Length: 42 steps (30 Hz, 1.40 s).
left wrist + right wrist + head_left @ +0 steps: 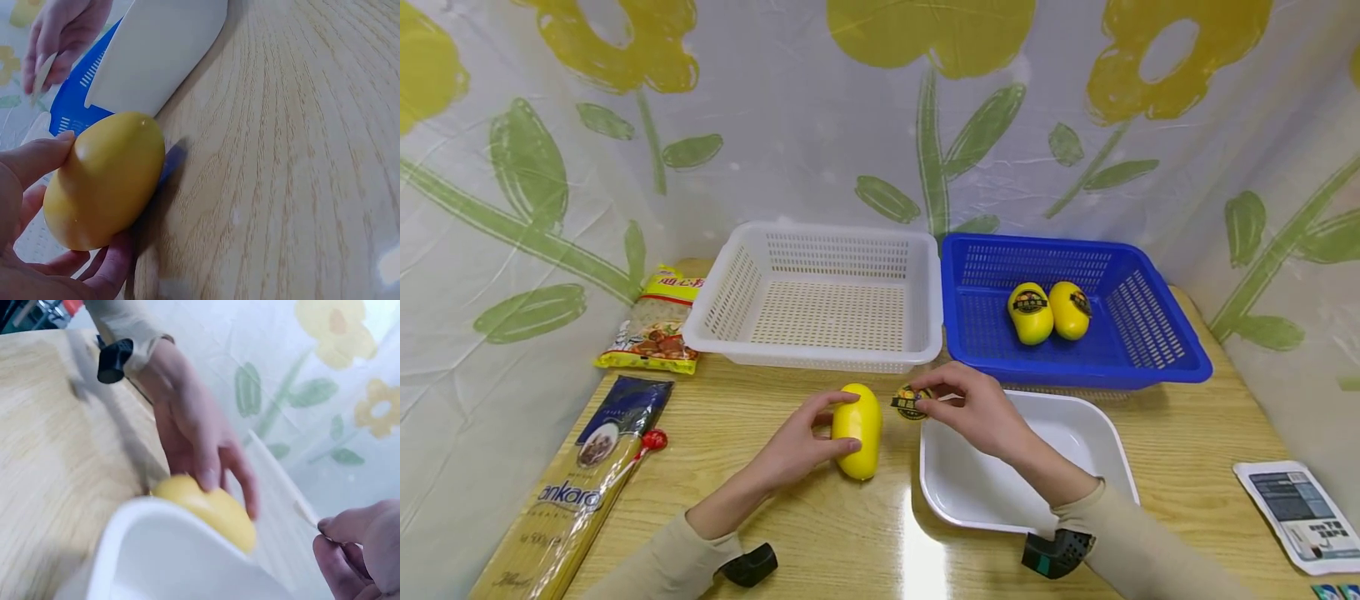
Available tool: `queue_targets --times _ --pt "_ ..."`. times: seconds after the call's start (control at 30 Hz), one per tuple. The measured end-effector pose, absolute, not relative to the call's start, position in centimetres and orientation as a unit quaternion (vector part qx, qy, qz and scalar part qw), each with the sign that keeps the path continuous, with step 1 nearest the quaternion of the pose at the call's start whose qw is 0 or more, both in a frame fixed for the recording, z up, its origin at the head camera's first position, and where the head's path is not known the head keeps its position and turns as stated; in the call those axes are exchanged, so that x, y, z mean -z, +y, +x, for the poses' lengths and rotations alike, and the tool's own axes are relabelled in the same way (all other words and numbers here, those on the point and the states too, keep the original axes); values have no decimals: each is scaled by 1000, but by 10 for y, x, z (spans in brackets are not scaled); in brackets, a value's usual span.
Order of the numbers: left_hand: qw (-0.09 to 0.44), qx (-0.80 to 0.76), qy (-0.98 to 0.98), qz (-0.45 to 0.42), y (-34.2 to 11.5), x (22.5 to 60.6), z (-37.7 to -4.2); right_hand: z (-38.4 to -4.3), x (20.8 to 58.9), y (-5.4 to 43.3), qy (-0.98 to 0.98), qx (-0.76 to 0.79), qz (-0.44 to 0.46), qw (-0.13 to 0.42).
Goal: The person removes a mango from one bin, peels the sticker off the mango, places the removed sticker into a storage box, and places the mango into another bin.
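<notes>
A plain yellow mango (pixel 859 432) is gripped by my left hand (pixel 797 446), thumb on the near side and fingers on the far side. In the left wrist view, the mango (pixel 106 181) shows a smooth skin bearing no label. Just right of it, my right hand (pixel 977 410) pinches a round black-and-gold fruit sticker (pixel 906 403) between thumb and fingertips. Edge-on in the right wrist view, the sticker (pixel 305 514) looks thin and pale. Below my right hand stands a white tub (pixel 958 492). Two mangoes (pixel 1031 313) with similar dark stickers lie in the blue basket (pixel 1075 375).
A white basket (pixel 812 357) stands at the back beside the blue one. To the left are a yellow-topped food bag (pixel 655 325), a spaghetti pack (pixel 576 492) and a small red spoon (pixel 653 440). A white pouch (pixel 1300 515) lies at the right edge.
</notes>
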<state>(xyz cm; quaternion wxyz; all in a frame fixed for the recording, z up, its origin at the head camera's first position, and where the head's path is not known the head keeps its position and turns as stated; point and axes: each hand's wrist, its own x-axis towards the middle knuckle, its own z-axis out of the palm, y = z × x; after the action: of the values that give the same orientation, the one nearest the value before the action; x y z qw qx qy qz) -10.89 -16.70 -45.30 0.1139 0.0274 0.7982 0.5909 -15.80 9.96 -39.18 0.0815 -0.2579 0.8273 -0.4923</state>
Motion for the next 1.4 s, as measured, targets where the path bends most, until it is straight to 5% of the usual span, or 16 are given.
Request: queue_targets --times 0.33,0.57,1.4 --pt "118 -602 790 9 -170 454 -106 -157 390 164 849 468 -233 82" --pt "125 -605 786 5 -172 453 -105 -156 398 187 847 473 -206 131" --pt "133 -606 784 17 -170 453 -107 -166 439 178 835 457 -241 190"
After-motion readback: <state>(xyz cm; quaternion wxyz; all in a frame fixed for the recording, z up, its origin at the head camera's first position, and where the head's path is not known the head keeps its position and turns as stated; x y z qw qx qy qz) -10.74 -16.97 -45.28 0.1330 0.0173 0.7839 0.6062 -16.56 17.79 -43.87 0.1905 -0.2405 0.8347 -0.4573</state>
